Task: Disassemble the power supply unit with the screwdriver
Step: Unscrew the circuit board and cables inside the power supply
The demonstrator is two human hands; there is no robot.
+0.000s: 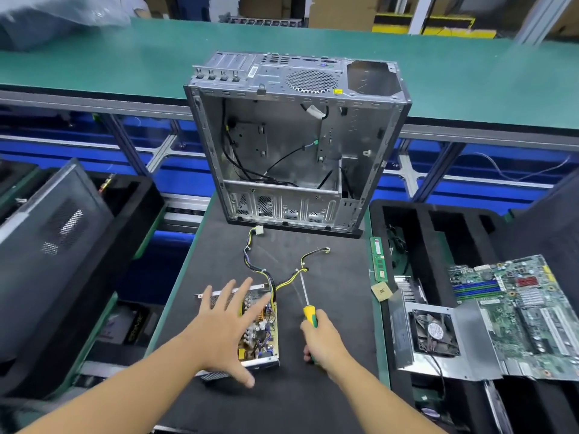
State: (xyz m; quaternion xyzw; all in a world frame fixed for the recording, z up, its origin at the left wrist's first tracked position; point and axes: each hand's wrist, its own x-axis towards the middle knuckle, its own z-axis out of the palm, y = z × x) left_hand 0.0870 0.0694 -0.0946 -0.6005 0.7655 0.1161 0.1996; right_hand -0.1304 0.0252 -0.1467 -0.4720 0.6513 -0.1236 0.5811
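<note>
Your power supply unit (260, 333) lies on the black mat (313, 389) right in front of you. Its top is already off and the circuit board is bare, so the job looks about half done. The grey cover with a fan (435, 333) resting on the bins to your right is probably its lid. What seems left is freeing the board from the metal tray under it, and any screws there are hidden by your hand.

Your left hand (224, 327) is spread wide over the unit with straight fingers and grips nothing. I cannot tell whether it presses on the unit or only hovers. Your right hand (322, 343) is wrapped round the yellow and green handle of the screwdriver (310, 316), with the tip pointing away from you, just beside the unit.

The unit's wires (269, 274) trail across the mat towards the gutted computer case (291, 136), and one strand lies close to the screwdriver shaft. A memory stick (378, 260) and a processor chip (380, 291) sit at the mat's right edge, with a motherboard (517, 308) beyond them. Watch that the loose wires do not snag as you turn the unit.
</note>
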